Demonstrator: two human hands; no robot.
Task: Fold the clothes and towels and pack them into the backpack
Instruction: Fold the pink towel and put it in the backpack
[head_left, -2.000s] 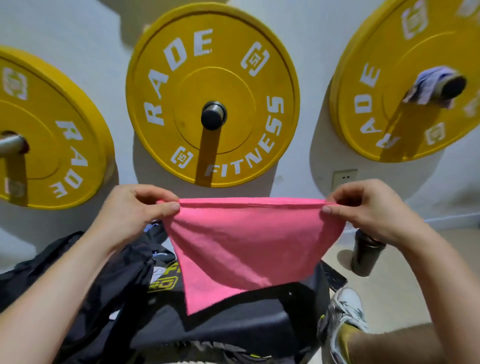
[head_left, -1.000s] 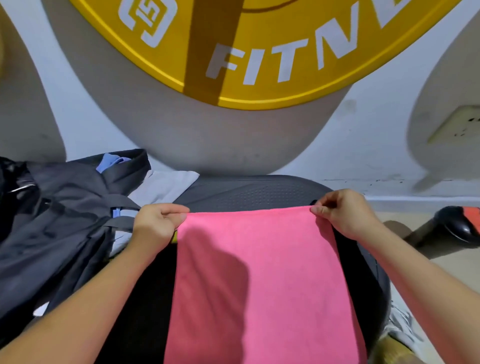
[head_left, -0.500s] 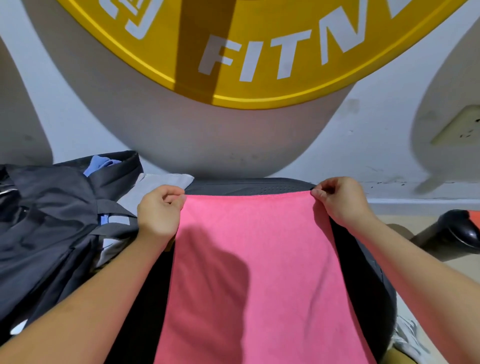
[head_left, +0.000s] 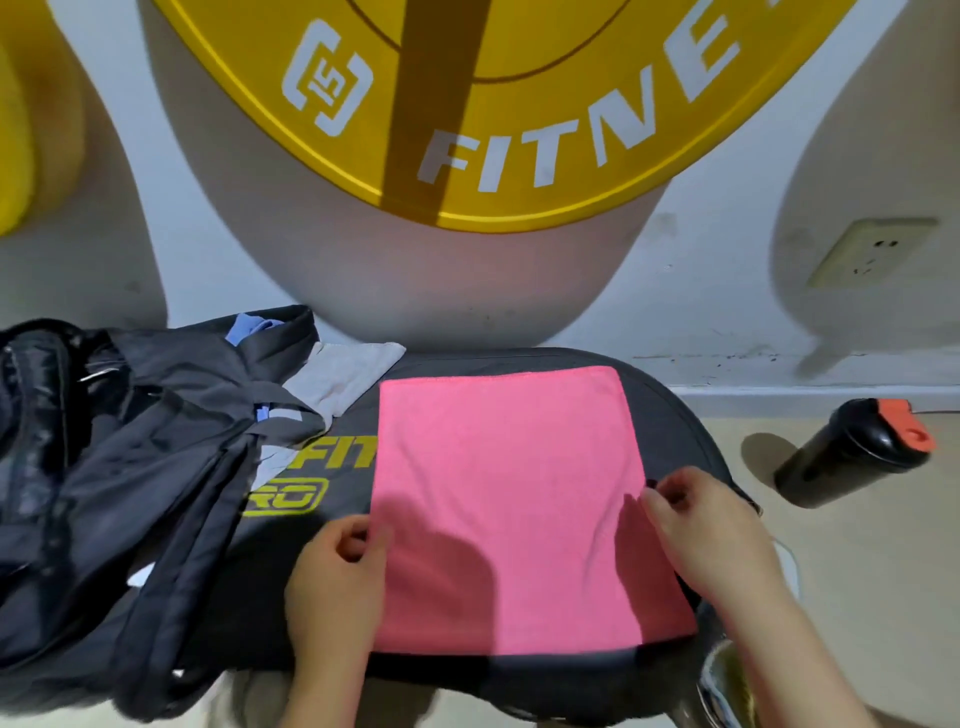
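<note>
A pink towel (head_left: 509, 499) lies flat on the black padded bench (head_left: 670, 410), its far edge toward the wall. My left hand (head_left: 335, 577) pinches the towel's left edge about halfway down. My right hand (head_left: 706, 525) pinches the right edge at the same height, fingers curled. The dark backpack (head_left: 109, 467) lies slumped on the bench's left side, with a grey cloth (head_left: 343, 379) and a bit of blue cloth (head_left: 249, 328) showing at its far end.
A yellow weight plate (head_left: 519, 104) hangs on the white wall straight ahead, and another (head_left: 31, 130) at the far left. A black shaker bottle with an orange lid (head_left: 857, 452) lies on the floor at right. A wall socket (head_left: 872, 252) is above it.
The towel went from held up in the air to spread flat on the bench. Both hands then let go of the far corners and slid back to the middle of its side edges.
</note>
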